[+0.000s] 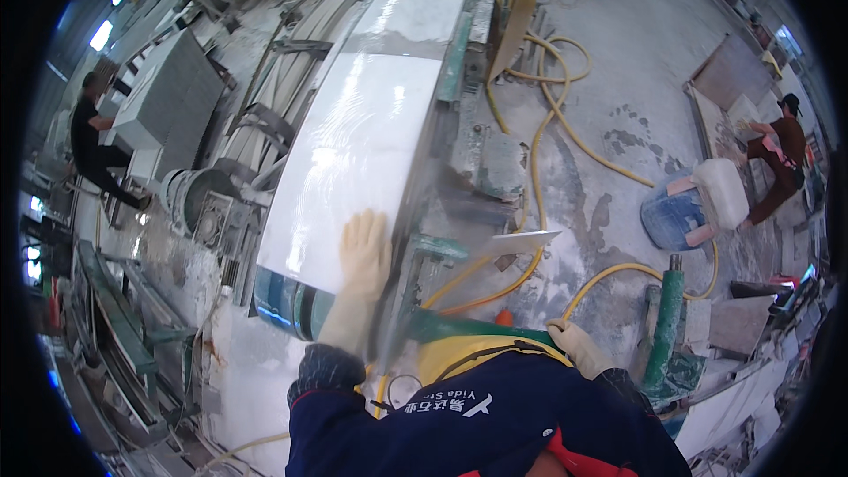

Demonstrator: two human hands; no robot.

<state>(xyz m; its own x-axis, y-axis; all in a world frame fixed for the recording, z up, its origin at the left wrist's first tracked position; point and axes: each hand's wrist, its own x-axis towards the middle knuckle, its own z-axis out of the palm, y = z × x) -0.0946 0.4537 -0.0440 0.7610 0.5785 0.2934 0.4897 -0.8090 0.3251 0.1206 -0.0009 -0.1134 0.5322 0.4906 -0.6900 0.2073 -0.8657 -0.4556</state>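
Slab is long, white and wet-looking, lying on the saw bench and running away from the person. Left hand, in a pale glove, lies flat and open on the slab's near right corner, fingers spread, pressing on it and gripping nothing. Right hand, gloved too, sits down by the body just beside a green pipe; can't tell if it's got hold of anything. Yellow hoses snake over the dusty floor. Blue bucket stands further right.
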